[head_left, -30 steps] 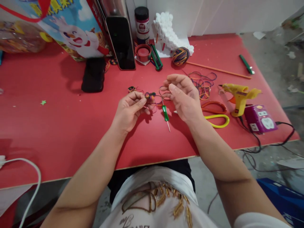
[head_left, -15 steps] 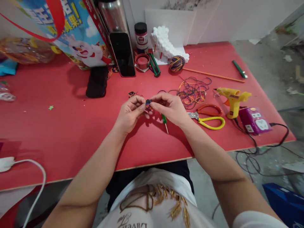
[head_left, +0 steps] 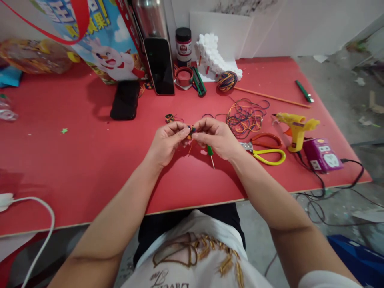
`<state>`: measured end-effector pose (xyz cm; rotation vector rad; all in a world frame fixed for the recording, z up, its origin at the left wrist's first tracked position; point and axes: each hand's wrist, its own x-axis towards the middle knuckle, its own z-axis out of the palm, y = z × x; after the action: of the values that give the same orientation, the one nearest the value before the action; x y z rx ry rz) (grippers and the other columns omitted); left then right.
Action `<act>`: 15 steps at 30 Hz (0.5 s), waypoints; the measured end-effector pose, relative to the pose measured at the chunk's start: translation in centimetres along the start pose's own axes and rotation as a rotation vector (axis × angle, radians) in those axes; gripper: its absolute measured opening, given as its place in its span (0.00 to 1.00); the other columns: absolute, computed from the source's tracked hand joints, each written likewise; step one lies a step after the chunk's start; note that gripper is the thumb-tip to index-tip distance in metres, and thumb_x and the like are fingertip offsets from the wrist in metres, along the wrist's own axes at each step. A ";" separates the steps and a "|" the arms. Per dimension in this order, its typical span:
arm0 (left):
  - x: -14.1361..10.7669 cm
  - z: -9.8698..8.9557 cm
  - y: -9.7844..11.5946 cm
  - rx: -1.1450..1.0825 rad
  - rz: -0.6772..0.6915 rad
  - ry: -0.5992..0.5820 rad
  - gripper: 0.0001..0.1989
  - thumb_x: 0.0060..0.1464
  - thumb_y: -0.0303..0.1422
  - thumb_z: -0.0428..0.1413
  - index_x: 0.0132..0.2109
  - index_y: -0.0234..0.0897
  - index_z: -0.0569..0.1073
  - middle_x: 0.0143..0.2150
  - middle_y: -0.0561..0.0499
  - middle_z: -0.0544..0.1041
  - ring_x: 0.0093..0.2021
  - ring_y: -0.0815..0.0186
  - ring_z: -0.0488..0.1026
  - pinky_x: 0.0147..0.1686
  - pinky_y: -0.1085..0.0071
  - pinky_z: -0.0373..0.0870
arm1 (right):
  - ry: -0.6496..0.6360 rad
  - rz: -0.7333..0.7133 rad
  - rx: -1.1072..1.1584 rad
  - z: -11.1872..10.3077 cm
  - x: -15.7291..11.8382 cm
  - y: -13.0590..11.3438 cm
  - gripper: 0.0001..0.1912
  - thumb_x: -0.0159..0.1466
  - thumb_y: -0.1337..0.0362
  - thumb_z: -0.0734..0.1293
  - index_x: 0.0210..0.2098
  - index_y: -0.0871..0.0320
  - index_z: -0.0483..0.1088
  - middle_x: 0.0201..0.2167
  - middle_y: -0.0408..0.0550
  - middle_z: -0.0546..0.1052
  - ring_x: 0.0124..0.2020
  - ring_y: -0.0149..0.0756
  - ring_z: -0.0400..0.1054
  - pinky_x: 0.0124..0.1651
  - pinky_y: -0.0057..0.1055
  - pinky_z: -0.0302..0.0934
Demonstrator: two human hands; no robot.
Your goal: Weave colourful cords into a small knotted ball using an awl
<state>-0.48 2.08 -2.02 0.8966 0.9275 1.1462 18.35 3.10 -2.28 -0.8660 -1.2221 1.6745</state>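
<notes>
Between my two hands is a small piece of multicoloured yarn work (head_left: 191, 130), dark blue with orange and red. My left hand (head_left: 168, 142) pinches its left side between thumb and forefinger. On the other side, my right hand (head_left: 214, 138) has thumb and fingertips closed on its right edge. A short strand hangs beneath it. Partly under my right hand lies a green-handled tool (head_left: 211, 154) with a thin metal shaft. Just beyond my left hand sits another small multicoloured yarn piece (head_left: 169, 118). Loose tangled yarn (head_left: 244, 116) spreads to the right of my hands.
Scissors (head_left: 267, 154), a yellow glue gun (head_left: 295, 126) and a purple power block (head_left: 322, 155) stand right on the red table (head_left: 99, 168). Behind are a yarn ball (head_left: 227, 81), a thin stick (head_left: 271, 97), a green cutter (head_left: 198, 82) and an upright phone (head_left: 159, 66).
The yarn piece has turned slightly between my fingers, and a hanging strand now shows below it. Both hands keep their pinch. The whole view has shifted a little.
</notes>
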 end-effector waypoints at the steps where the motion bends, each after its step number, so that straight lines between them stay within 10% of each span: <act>1: -0.1 0.1 0.2 -0.040 -0.060 -0.013 0.16 0.45 0.39 0.76 0.32 0.36 0.80 0.27 0.52 0.78 0.25 0.72 0.71 0.26 0.75 0.70 | -0.022 0.003 0.001 -0.1 -0.1 0.0 0.17 0.58 0.58 0.83 0.41 0.56 0.76 0.25 0.37 0.76 0.21 0.25 0.65 0.19 0.22 0.61; 5: -0.3 0.4 1.0 -0.185 -0.250 -0.087 0.16 0.43 0.38 0.77 0.29 0.34 0.78 0.24 0.52 0.74 0.23 0.73 0.69 0.22 0.77 0.66 | -0.059 0.013 0.012 -0.4 -0.3 -0.3 0.20 0.58 0.57 0.84 0.42 0.56 0.76 0.26 0.37 0.76 0.21 0.26 0.66 0.19 0.21 0.62; 15: -0.3 0.1 0.9 -0.108 -0.205 -0.094 0.20 0.45 0.43 0.78 0.31 0.36 0.79 0.25 0.54 0.73 0.24 0.73 0.68 0.24 0.77 0.64 | -0.020 0.075 0.049 -0.5 -0.1 -0.2 0.20 0.59 0.54 0.83 0.42 0.57 0.76 0.24 0.36 0.75 0.20 0.25 0.64 0.19 0.22 0.62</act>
<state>-0.70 1.97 -1.11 0.7427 0.8515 0.9609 18.91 3.23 -2.21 -0.8761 -1.1706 1.7693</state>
